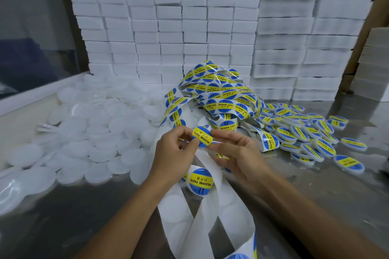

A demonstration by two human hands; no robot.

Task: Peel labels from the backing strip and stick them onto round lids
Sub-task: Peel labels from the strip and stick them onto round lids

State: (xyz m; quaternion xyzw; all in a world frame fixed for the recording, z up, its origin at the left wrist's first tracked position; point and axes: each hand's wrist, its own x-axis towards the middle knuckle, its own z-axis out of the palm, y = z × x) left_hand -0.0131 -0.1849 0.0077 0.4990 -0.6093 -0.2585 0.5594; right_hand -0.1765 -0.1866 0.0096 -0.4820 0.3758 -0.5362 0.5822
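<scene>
A: Fingers (187, 132) of the left hand (174, 153) pinch one edge of a round blue-and-yellow "SOLDERING PASTE" label (202, 136); thumb and forefinger curl onto it.

B: Right hand (237, 153)?

A: Its fingertips (219, 132) touch the opposite edge of the same label, held above the grey metal surface (84, 216). Whether a lid sits behind the label, cannot tell.

B: Backing strip?

A: White paper backing strip (212, 176) hangs below both hands, looping down toward the camera, with bare round patches. A tangled heap of unpeeled label strip (223, 94) lies just behind the hands.

B: Lids?

A: Pile of plain translucent white round lids (94, 124) at left. Labelled lids (305, 134) scattered at right. One labelled lid (200, 181) lies on the surface between the forearms. Stacked white foam blocks (168, 33) at rear.
</scene>
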